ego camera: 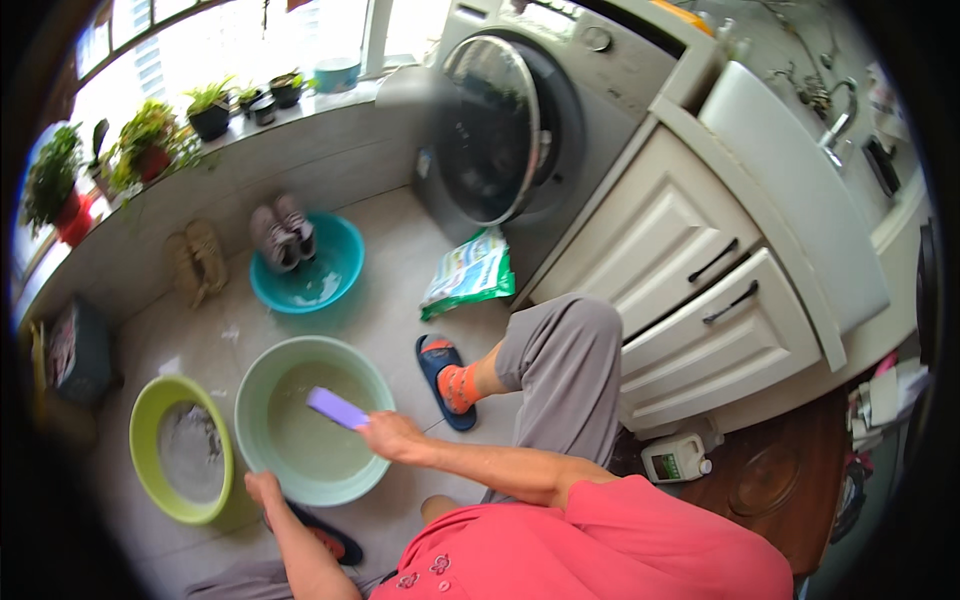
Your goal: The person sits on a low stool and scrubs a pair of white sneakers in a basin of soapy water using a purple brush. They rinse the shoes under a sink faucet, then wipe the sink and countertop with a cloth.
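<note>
Over a pale mint-green plastic basin [315, 493], my right hand [394, 436] grips a purple scrubbing brush [337, 409], its bristles facing down and out of sight. Cloudy water [319, 450] covers the basin's bottom. My left hand [262, 489] is low beside the basin's outer wall, fingers curled; whether it holds anything is hidden. To its left stands a yellow-green basin [140, 457] with greyish water and something dark and crumpled [199, 429] at one side. Beyond, a blue basin [352, 255] has a pair of laced shoes [281, 234] resting against its rim.
A washing machine [637, 71] stands with its round door [487, 131] swung out. A green-and-white detergent bag [472, 274] lies before it. Tan shoes [196, 259] lean near the wall. White cabinets [675, 240] flank my right; potted plants [150, 146] line the windowsill.
</note>
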`<state>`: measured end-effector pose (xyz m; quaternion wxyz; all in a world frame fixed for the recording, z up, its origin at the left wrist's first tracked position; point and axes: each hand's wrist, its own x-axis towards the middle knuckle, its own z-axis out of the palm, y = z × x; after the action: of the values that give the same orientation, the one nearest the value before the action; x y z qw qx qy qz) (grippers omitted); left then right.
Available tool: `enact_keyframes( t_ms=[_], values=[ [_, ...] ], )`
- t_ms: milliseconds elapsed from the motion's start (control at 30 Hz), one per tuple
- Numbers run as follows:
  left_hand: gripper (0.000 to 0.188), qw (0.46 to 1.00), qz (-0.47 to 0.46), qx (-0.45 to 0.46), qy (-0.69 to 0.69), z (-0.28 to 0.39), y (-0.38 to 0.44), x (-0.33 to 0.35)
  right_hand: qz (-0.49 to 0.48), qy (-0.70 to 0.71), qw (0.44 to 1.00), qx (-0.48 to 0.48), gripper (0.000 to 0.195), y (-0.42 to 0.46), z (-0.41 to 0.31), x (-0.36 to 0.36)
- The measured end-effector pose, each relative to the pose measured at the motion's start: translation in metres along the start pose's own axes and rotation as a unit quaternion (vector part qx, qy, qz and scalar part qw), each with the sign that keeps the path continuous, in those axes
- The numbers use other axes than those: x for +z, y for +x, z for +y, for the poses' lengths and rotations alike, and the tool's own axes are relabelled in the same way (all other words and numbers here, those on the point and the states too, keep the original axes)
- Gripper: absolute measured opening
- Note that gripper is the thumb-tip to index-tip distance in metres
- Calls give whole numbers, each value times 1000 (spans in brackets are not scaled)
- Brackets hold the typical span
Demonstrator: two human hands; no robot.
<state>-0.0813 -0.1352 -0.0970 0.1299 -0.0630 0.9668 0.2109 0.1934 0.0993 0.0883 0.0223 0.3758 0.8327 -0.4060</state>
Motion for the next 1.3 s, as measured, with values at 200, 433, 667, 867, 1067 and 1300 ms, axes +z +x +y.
enact_keyframes(
  t_ms=[200,433,667,867,1067,1300],
  values=[
    [41,999,-22,-5,-35,6,-2,19,-29,-97,995,-7,41,24,32,-22],
    [42,1000,6,-13,0,56,-33,-13,225,22,972,-66,37,-38,-42,-211],
    [48,978,151,141,-22,95,-22,-23,585,-31,795,-159,6,-132,-66,-473],
    [46,963,102,232,-91,135,-58,-8,718,-427,547,49,19,-221,-64,-675],
    [47,948,127,278,-85,141,-51,-13,623,-460,594,218,28,-207,-67,-763],
    [54,939,52,339,11,183,-60,-37,568,-528,603,188,31,-181,10,-848]
  ],
)
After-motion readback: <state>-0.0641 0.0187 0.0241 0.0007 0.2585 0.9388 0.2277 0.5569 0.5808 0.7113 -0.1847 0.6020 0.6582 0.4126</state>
